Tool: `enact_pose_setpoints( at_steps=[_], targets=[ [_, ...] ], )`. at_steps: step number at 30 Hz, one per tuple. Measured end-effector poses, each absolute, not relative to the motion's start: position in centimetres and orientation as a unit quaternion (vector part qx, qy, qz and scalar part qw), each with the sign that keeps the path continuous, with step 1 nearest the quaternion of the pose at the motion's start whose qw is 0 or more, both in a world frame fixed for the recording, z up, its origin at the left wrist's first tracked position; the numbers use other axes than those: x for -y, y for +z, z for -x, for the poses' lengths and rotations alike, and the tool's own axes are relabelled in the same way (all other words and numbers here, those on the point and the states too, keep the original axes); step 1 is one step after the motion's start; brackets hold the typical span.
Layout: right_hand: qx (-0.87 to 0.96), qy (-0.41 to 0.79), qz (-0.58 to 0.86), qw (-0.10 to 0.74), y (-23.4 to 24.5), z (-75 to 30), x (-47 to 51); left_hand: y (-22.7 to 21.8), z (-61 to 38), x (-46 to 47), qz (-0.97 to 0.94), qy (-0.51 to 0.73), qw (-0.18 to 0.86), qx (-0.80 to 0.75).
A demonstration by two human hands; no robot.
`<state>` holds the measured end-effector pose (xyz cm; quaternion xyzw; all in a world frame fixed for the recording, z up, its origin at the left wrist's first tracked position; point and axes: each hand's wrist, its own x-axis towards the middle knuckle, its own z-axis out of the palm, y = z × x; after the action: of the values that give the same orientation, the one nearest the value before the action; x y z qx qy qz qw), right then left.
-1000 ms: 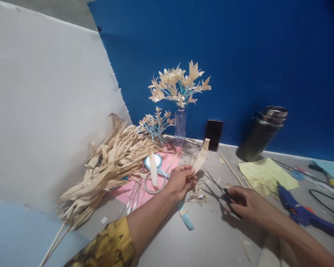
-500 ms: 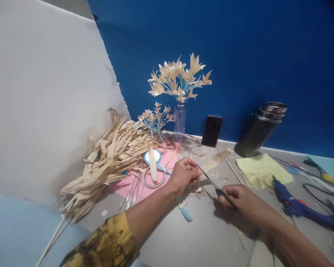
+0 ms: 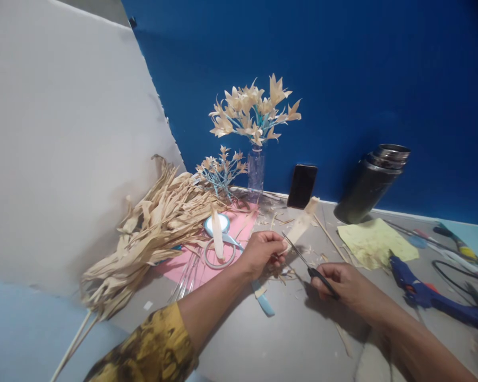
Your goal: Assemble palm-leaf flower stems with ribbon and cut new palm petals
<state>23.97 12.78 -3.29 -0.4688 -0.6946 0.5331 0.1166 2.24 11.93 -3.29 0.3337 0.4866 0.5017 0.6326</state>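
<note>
My left hand [image 3: 264, 254] is closed in a pinch on the near end of a pale dried husk strip [image 3: 301, 225], which slants up and away to the right. In my right hand [image 3: 340, 286] is a pair of scissors [image 3: 315, 274], with fingers around the black handles. The blades point up and left, their tips near my left fingertips and crossing in front of the strip. Whether the blades touch it I cannot tell. Beneath the hands lie husk scraps [image 3: 287, 273] and a light blue strip [image 3: 265, 303].
Left lies a heap of dried husks [image 3: 163, 212]; beside it are tape rolls [image 3: 219, 225] on pink paper [image 3: 175, 268]. Behind stand husk flowers [image 3: 255, 109] in a clear bottle [image 3: 256, 175], a phone [image 3: 301, 185] and a dark flask [image 3: 370, 185]. A blue glue gun [image 3: 418, 292] lies right.
The far end of the husk strip has swung up and to the left, so the strip stands steeper. Both hands keep nearly the same place, and the view has shifted slightly.
</note>
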Motion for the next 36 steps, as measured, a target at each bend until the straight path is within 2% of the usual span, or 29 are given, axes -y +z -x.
enact_pose_setpoints(
  at_steps=[6,18,22,28,31,36],
  targets=[
    [0.68,0.564,0.453,0.116,-2.5,-23.6,-12.5,-3.5,-2.2,-12.1,-0.338,0.502,0.632,-0.484],
    [0.7,0.519,0.479,0.106,-2.6,-24.1,-12.7,-2.9,-1.9,-12.1,-0.358,0.484,0.622,-0.5],
    [0.672,0.541,0.486,0.138,-2.5,-23.9,-12.7,-2.9,-1.9,-12.0,-0.323,0.498,0.644,-0.483],
    [0.607,0.629,0.422,0.239,-2.8,-23.4,-12.4,-3.8,-3.0,-11.6,-0.268,0.505,0.68,-0.459],
    [0.595,0.629,0.429,0.258,-2.9,-23.1,-12.2,-3.9,-3.6,-11.1,-0.255,0.505,0.705,-0.427],
    [0.576,0.617,0.455,0.285,-2.6,-22.6,-12.0,-3.3,-3.9,-10.8,-0.224,0.547,0.687,-0.423]
  ],
)
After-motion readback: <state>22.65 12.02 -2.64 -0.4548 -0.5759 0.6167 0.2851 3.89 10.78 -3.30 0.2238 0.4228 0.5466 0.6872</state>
